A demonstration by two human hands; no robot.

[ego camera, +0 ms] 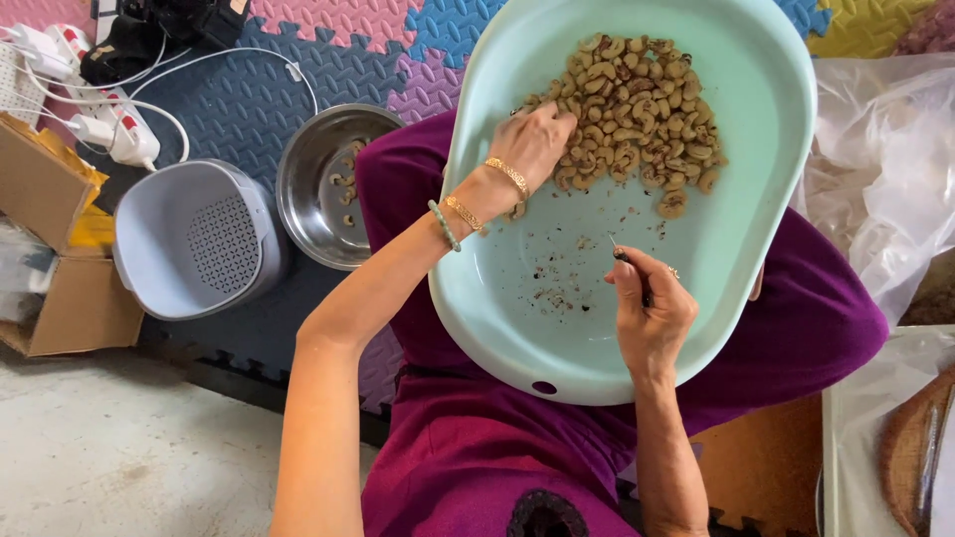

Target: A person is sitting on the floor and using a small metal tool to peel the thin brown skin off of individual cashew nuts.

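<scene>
The right hand (652, 308), nearest to the camera, pinches a thin pointed tool (627, 261) over the pale green basin (766, 199) on the lap. The left hand (532, 144) curls loosely on the cashew pile (637, 109) inside; a steel bowl (318, 184) stands beside.

A pale green basin (756, 199) is rested on the lap, with cashew nuts (637, 109) heaped inside. The heap is touched by the left hand (532, 144); a thin pointed tool (619, 251) is pinched in the right hand (649, 308). A steel bowl (323, 184) and grey strainer basket (194, 239) are set beside on the foam mat (249, 89).
</scene>
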